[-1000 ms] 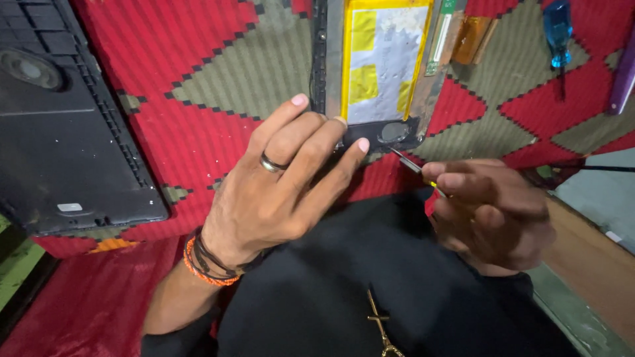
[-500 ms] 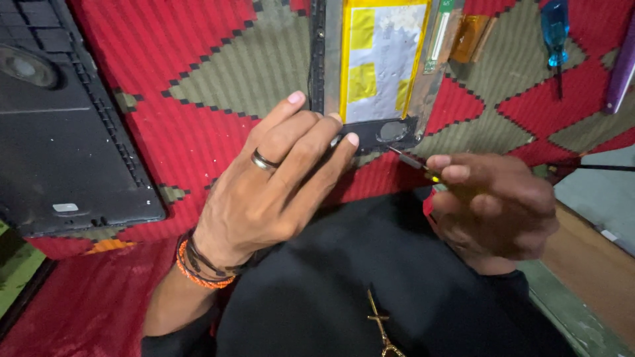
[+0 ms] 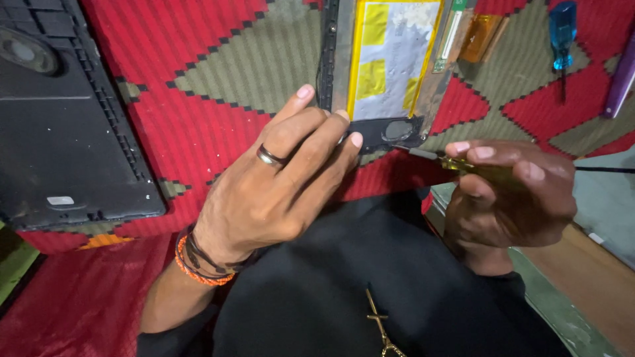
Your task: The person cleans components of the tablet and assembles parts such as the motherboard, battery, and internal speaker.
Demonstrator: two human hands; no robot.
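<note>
Right hand point(image 3: 506, 195) shifted left, screwdriver point(image 3: 456, 162) tip nearer opened tablet point(image 3: 387, 66).

A red cloth point(image 3: 198, 125) with olive-green diamonds edged in small black steps covers the tabletop across most of the frame. At the lower right a strip of bare wooden surface point(image 3: 589, 277) shows beside a worn green edge point(image 3: 562, 311). A patch of green point(image 3: 13, 264) sits at the lower left. The light is even and soft.
</note>
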